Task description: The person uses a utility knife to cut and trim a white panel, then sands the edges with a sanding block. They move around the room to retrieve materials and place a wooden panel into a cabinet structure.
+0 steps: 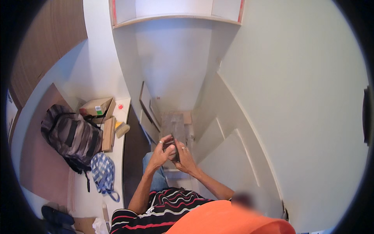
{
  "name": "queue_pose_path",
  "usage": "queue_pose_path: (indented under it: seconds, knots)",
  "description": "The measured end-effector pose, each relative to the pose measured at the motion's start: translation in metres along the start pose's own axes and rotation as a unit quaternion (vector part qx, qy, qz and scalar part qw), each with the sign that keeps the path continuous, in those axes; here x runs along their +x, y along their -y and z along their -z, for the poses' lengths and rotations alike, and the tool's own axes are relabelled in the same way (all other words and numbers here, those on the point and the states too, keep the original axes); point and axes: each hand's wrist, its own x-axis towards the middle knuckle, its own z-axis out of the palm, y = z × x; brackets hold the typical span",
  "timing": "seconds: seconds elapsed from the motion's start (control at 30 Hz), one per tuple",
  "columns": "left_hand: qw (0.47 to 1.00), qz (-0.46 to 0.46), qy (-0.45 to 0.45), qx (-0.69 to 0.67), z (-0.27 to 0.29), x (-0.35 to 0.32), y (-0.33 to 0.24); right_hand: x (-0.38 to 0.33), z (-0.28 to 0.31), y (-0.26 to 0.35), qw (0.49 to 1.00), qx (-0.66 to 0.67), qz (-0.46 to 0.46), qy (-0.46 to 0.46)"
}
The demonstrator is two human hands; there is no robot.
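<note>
My left hand [161,153] and my right hand [186,156] meet in front of me, both closed around a small dark flat object [174,150] held upright between them. Each hand wears a ring. What the object is cannot be made out. Just beyond the hands a weathered grey wooden board [173,123] lies on the floor of a narrow white niche [171,70]. My knee in blue jeans [156,177] is under the left forearm. A striped shirt [167,206] and orange cloth [226,220] fill the lower edge.
On the white counter [117,156] at the left lie a striped backpack [72,136], a blue checked bag [103,171], a cardboard box [95,107] and wooden blocks [108,134]. White panels [230,156] lean at the right. A shelf [175,17] hangs overhead.
</note>
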Motion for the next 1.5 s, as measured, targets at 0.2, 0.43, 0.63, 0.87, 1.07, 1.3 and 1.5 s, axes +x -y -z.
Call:
queue_pose_path:
  seconds: [0.2,0.43,0.63,0.87,1.07,1.3,1.5]
  knots:
    - [0.980,-0.106,0.072,0.152,-0.003,0.079,-0.032,0.033,0.031,-0.026,0.986,0.067,-0.035,-0.146]
    - [0.973,-0.105,0.141,0.146,-0.014,0.143,-0.034,0.086,0.056,-0.040,0.981,0.001,0.014,-0.195]
    - [0.940,-0.153,0.238,0.192,-0.004,0.249,-0.063,0.167,0.077,-0.096,0.958,0.012,0.019,-0.287]
    - [0.725,-0.533,0.067,0.432,0.046,0.476,-0.213,0.353,0.225,-0.198,0.848,-0.056,0.008,-0.528]
    - [0.660,-0.591,-0.073,0.457,0.092,0.610,-0.378,0.501,0.319,-0.214,0.794,-0.150,-0.004,-0.589]
    - [0.748,-0.344,-0.008,0.568,0.115,0.615,-0.366,0.583,0.284,-0.193,0.770,-0.249,-0.087,-0.581]
    - [0.807,-0.195,0.082,0.551,0.103,0.623,-0.373,0.599,0.321,-0.176,0.720,-0.155,-0.156,-0.658]
